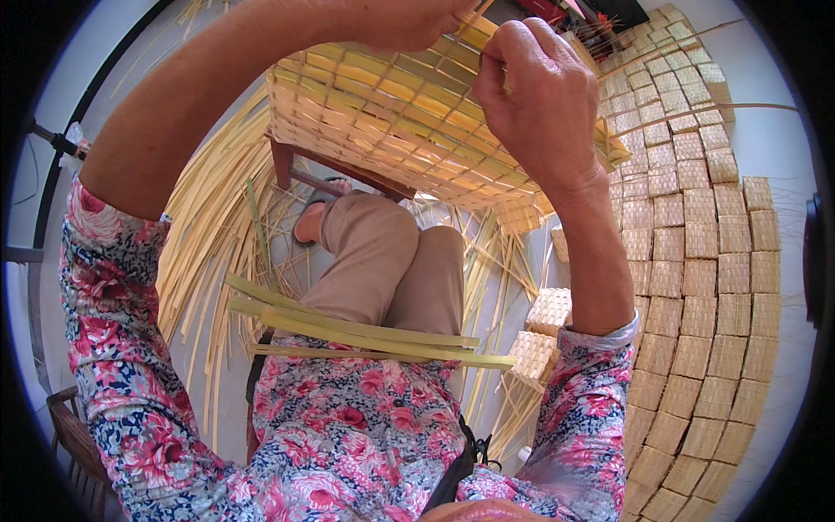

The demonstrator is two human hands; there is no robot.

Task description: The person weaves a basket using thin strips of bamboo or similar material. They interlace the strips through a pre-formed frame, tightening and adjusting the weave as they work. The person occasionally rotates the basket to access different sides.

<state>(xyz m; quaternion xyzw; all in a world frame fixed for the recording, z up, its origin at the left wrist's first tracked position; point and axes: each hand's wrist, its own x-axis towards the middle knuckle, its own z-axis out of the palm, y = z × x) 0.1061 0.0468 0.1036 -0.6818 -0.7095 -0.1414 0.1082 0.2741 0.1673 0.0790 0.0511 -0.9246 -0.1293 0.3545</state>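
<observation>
A large woven basket (pixel 391 124) of pale and yellow-green bamboo strips stands tilted before me, its open lattice bound with thin splints. My left hand (pixel 417 23) rests at its upper side, partly cut off by the picture's top edge, so its grip is unclear. My right hand (pixel 541 98) is at the basket's right part, thumb and fingers pinched together around a thin strip at the weave. The fingertips are largely hidden behind the knuckles. Several flat green bamboo strips (pixel 365 329) lie across my lap.
A wooden stool (pixel 282 163) is under the basket. Loose bamboo strips (pixel 209 215) spread over the floor at left. Many small woven boxes (pixel 698 280) stand in rows at right, with two more boxes (pixel 549 310) near my right forearm. A wooden chair (pixel 72 417) is at lower left.
</observation>
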